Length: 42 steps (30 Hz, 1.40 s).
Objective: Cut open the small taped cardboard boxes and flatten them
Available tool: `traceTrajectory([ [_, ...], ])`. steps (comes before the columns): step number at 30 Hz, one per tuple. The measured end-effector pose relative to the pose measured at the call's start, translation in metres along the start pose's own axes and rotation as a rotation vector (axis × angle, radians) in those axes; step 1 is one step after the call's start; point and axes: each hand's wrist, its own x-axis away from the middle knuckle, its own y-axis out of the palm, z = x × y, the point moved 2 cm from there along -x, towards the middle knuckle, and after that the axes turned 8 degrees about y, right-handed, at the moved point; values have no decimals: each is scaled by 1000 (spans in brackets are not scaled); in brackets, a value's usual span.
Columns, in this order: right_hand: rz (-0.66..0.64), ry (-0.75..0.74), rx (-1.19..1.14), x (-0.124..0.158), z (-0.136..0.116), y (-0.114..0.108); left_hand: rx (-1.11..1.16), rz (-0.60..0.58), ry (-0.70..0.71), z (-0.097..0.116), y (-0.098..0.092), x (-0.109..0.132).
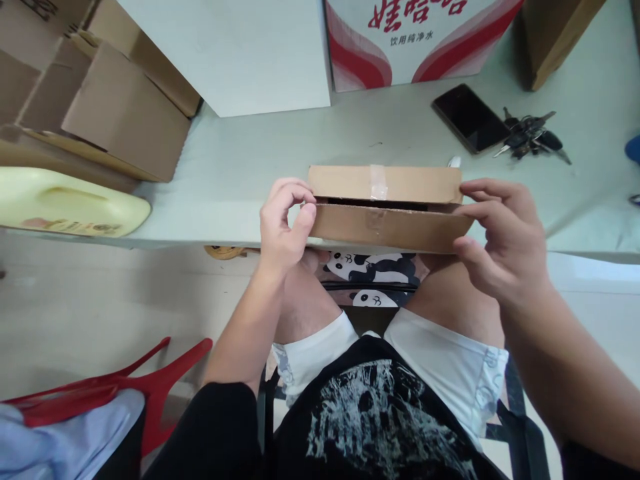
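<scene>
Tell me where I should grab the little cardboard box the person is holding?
Probably by its two short ends, one hand coming from each side, as the left hand and right hand do now. The cardboard box is long and narrow, with a dark slit running lengthwise, so squeezing its middle might push that slit closed.

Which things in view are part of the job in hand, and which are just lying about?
In the job:
- small cardboard box, held at both ends by left hand and right hand
- clear tape on it

Apparently just lying about:
- phone
- keys
- yellow bottle
- larger cardboard box
- red-and-white carton
</scene>
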Motion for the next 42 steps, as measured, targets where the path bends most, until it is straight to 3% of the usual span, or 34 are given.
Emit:
traceTrajectory([
  [5, 143, -122, 81, 0, -4, -1, 73, 158, -19, -10, -11, 6],
  [10, 213, -101, 142, -1, -5, 2, 183, 13, -39, -20, -12, 14],
  [14, 144, -29, 4, -4, -2, 4, 272, 26, -49, -21, -12, 15],
  [16, 45, -38, -18, -5, 0, 5, 213, -71, -30, -17, -12, 11],
  [21, -121, -1, 56, -9, 8, 4, -94, -488, 90, -7, -15, -4],
  [26, -145, -46, 95, -19, 13, 4, -232, -603, 107, -9, -16, -14],
  [32, -289, -112, 125, -35, 7, 5, -232, -565, 104, -9, -12, -11],
  [36, -260, -148, 236, -37, -3, 6, -208, -459, 50, -15, -8, 0],
  [42, -248, -113, 133, -39, -14, 5, -201, -330, 79, -32, -10, 8],
])
